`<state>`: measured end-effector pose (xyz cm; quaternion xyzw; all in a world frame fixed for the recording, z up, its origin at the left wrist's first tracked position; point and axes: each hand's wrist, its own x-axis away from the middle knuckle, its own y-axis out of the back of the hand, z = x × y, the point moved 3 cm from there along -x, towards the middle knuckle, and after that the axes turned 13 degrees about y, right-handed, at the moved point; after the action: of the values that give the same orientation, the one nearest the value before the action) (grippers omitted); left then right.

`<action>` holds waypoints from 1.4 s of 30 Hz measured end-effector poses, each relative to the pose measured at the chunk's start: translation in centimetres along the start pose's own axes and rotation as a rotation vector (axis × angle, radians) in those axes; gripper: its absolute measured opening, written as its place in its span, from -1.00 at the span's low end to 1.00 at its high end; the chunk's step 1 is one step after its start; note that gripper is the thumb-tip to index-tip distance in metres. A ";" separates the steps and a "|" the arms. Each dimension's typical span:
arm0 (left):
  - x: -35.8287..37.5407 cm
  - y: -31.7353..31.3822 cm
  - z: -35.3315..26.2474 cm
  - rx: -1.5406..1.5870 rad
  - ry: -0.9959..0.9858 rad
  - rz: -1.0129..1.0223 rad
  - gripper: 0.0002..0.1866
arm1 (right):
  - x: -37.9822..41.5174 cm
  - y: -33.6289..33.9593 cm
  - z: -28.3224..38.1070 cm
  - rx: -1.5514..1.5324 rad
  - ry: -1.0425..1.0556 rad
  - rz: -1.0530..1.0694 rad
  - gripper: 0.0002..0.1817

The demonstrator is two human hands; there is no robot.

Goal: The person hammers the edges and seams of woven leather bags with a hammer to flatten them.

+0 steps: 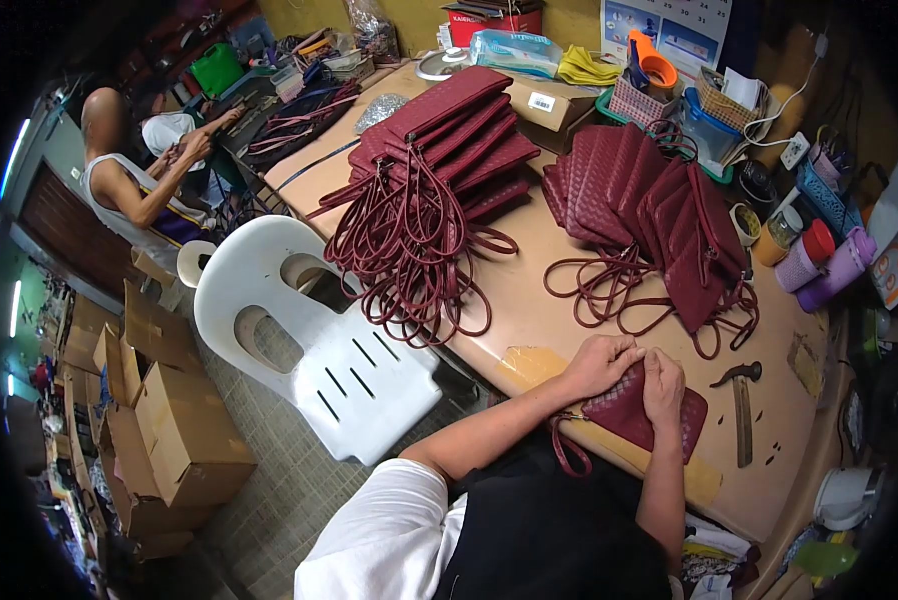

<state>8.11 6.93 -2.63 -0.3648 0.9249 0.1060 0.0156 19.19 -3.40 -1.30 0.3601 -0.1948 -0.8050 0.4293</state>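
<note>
A dark red woven-pattern pouch (619, 414) lies at the near edge of the table, its wrist strap (565, 455) hanging over that edge. My left hand (603, 364) is closed, its fingers pinched at the pouch's far edge. Right beside it, my right hand (665, 388) is also closed on the pouch, fingertips almost meeting those of the left. What lies between the fingertips is hidden. To the right of the hands rests a hammer (742, 412) with a wooden handle.
A tall pile of red pouches (459, 130) with looped straps and a second fanned row (639, 190) cover the table's (509, 300) far part. A white plastic chair (319, 340) stands left. Baskets and cups (804, 255) line the right side. Two people (134, 190) sit farther back; cardboard boxes (174, 430) stand left.
</note>
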 end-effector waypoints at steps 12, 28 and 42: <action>-0.5 0.1 0.7 -0.053 0.040 0.045 -0.67 | -0.4 -0.5 -0.9 0.041 -0.049 0.063 -0.57; -1.7 0.0 2.1 -0.020 0.105 0.115 -0.58 | -0.9 0.4 0.3 -0.057 -0.003 0.062 -0.76; -3.3 0.2 -0.7 0.045 0.131 0.026 -0.68 | -3.9 0.4 -2.1 -0.176 0.024 -0.151 -0.67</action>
<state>10.44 9.15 -1.54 -0.3585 0.9308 0.0611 -0.0381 22.40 -0.37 -0.82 0.3444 -0.0905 -0.8446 0.3997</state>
